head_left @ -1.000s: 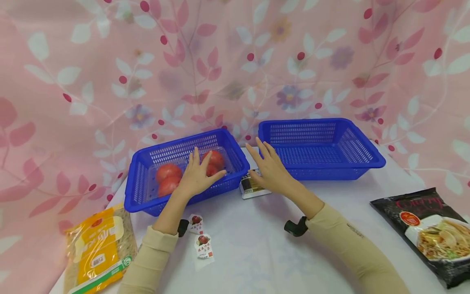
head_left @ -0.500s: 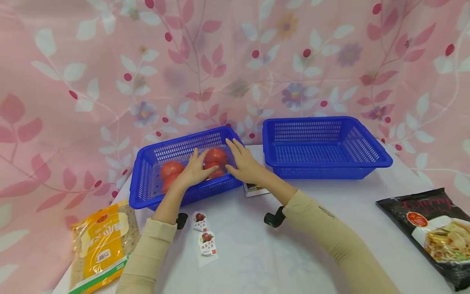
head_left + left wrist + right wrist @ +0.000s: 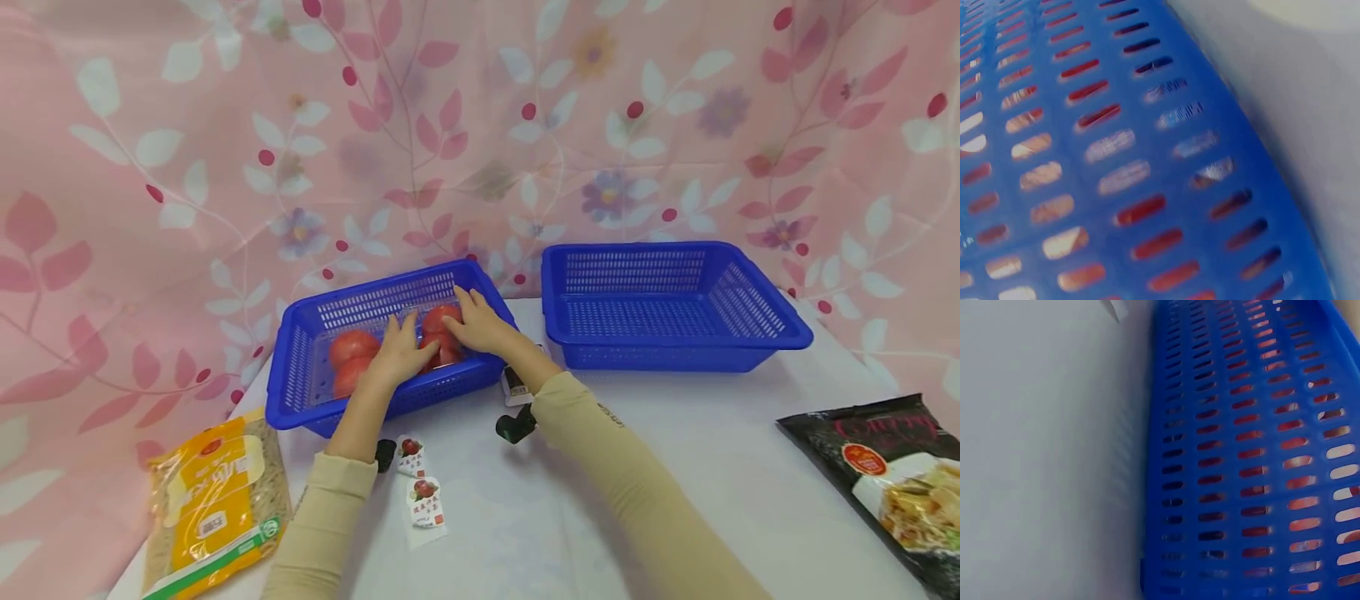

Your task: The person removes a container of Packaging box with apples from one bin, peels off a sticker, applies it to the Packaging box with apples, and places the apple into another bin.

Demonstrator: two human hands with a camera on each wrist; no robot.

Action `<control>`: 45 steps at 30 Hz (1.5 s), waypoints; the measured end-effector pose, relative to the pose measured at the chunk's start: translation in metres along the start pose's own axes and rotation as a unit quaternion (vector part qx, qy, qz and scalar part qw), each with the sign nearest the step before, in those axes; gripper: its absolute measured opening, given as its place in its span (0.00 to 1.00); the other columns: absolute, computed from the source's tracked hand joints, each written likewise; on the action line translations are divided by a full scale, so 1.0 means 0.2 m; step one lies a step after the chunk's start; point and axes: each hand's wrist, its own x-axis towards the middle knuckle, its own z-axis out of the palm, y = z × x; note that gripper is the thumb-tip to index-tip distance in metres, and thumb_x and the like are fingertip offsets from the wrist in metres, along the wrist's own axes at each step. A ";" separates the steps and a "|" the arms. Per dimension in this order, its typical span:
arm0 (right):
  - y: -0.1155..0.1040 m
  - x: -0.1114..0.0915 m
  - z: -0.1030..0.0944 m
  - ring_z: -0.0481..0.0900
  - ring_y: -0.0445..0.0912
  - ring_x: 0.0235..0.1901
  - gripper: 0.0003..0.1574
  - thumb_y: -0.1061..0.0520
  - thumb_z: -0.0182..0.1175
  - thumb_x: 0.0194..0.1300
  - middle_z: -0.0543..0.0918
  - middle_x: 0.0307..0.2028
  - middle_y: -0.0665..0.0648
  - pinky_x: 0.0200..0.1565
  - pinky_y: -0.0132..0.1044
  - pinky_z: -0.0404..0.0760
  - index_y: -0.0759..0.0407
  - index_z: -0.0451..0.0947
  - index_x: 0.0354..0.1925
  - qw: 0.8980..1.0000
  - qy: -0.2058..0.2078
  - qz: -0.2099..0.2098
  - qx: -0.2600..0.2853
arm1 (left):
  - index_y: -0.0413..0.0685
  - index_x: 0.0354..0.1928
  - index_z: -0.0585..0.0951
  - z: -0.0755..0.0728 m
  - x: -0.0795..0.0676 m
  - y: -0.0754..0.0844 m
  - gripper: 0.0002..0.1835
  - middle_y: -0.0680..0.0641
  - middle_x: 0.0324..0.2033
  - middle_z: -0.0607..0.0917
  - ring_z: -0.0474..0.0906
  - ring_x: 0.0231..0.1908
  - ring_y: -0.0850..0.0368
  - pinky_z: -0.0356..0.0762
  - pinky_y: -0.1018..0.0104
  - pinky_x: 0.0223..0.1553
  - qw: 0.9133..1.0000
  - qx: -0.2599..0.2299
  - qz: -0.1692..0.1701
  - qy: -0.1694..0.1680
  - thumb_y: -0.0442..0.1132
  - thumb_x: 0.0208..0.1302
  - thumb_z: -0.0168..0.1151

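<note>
In the head view, red tomatoes (image 3: 353, 347) sit in clear plastic packaging inside the left blue basket (image 3: 311, 414). My left hand (image 3: 399, 357) reaches over the near rim with fingers spread between the left and right tomatoes. My right hand (image 3: 480, 327) comes over the basket's right end, fingers extended at the right pair of tomatoes (image 3: 442, 319), thumb near their top. Both wrist views look at the slotted basket wall (image 3: 1110, 206), (image 3: 1229, 462); red and hand-coloured patches show through the slots. Parts of the fingertips are hidden among the tomatoes.
A second blue basket (image 3: 675, 354) stands to the right. A yellow bag (image 3: 217, 508) lies at the left and a black noodle packet (image 3: 885, 475) at the right. Torn labels (image 3: 425, 502) lie in front on the white cloth; a small box (image 3: 516, 387) is partly behind my right arm.
My right hand has moved left and down from between the baskets to the right tomatoes. My left hand has lowered slightly into the basket. The view has shifted a little.
</note>
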 end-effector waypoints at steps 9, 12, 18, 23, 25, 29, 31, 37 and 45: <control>-0.02 0.00 0.02 0.44 0.56 0.68 0.43 0.36 0.38 0.69 0.45 0.70 0.64 0.64 0.54 0.49 0.55 0.39 0.72 0.997 -0.065 0.035 -0.001 | 0.31 0.69 0.43 0.03 0.00 0.02 0.42 0.24 0.64 0.51 0.45 0.65 0.31 0.50 0.39 0.60 0.996 0.068 -0.018 -0.050 0.57 0.68 0.40; -0.02 0.00 0.02 0.46 0.58 0.67 0.44 0.36 0.39 0.68 0.42 0.70 0.63 0.63 0.55 0.51 0.54 0.38 0.72 0.996 -0.084 0.036 -0.002 | 0.33 0.69 0.43 0.03 0.00 0.01 0.44 0.24 0.64 0.50 0.44 0.65 0.30 0.51 0.37 0.59 0.996 0.068 -0.013 -0.050 0.60 0.66 0.42; 0.00 0.03 0.03 0.46 0.61 0.67 0.46 0.38 0.43 0.68 0.38 0.69 0.68 0.62 0.57 0.53 0.57 0.38 0.72 0.993 -0.102 0.052 -0.006 | 0.38 0.70 0.44 0.02 0.00 0.01 0.47 0.26 0.65 0.51 0.45 0.64 0.29 0.54 0.33 0.55 0.997 0.053 0.010 -0.062 0.63 0.63 0.45; 0.01 0.05 0.03 0.48 0.61 0.66 0.45 0.39 0.45 0.67 0.44 0.68 0.70 0.61 0.56 0.55 0.58 0.41 0.71 0.996 -0.080 0.045 -0.006 | 0.40 0.70 0.47 0.01 0.01 0.03 0.45 0.29 0.65 0.55 0.47 0.64 0.30 0.55 0.34 0.55 0.998 0.037 0.020 -0.046 0.62 0.62 0.48; 0.02 0.05 0.03 0.48 0.60 0.67 0.45 0.39 0.46 0.67 0.45 0.68 0.69 0.62 0.55 0.55 0.59 0.42 0.71 0.996 -0.074 0.041 -0.010 | 0.40 0.70 0.48 0.01 0.02 0.03 0.45 0.31 0.65 0.57 0.47 0.64 0.31 0.54 0.34 0.56 0.998 0.031 0.021 -0.042 0.62 0.62 0.48; 0.01 0.06 0.03 0.47 0.59 0.67 0.45 0.39 0.45 0.67 0.47 0.69 0.68 0.62 0.55 0.54 0.59 0.42 0.71 0.996 -0.079 0.037 -0.015 | 0.40 0.70 0.50 0.01 0.02 0.02 0.44 0.33 0.65 0.59 0.49 0.64 0.32 0.54 0.35 0.57 0.999 0.022 0.018 -0.028 0.61 0.62 0.50; 0.01 0.07 0.04 0.48 0.59 0.67 0.46 0.39 0.45 0.67 0.48 0.68 0.68 0.62 0.55 0.54 0.59 0.42 0.71 0.996 -0.078 0.033 -0.017 | 0.40 0.69 0.52 0.01 0.02 0.01 0.43 0.33 0.65 0.59 0.50 0.64 0.31 0.54 0.35 0.57 0.999 0.021 0.017 -0.021 0.60 0.62 0.50; 0.01 0.07 0.05 0.49 0.64 0.65 0.44 0.39 0.47 0.67 0.49 0.68 0.69 0.61 0.59 0.53 0.60 0.47 0.70 0.997 -0.065 0.016 -0.045 | 0.37 0.68 0.54 0.02 0.03 -0.01 0.42 0.34 0.63 0.62 0.53 0.62 0.31 0.56 0.37 0.56 0.999 0.027 0.025 -0.017 0.58 0.62 0.51; -0.03 0.06 0.01 0.48 0.67 0.65 0.40 0.40 0.49 0.66 0.49 0.68 0.70 0.63 0.58 0.48 0.57 0.54 0.69 0.997 -0.011 -0.022 -0.073 | 0.39 0.67 0.58 -0.01 0.04 -0.01 0.44 0.35 0.62 0.65 0.57 0.61 0.32 0.62 0.40 0.55 1.000 0.005 0.014 0.025 0.61 0.58 0.55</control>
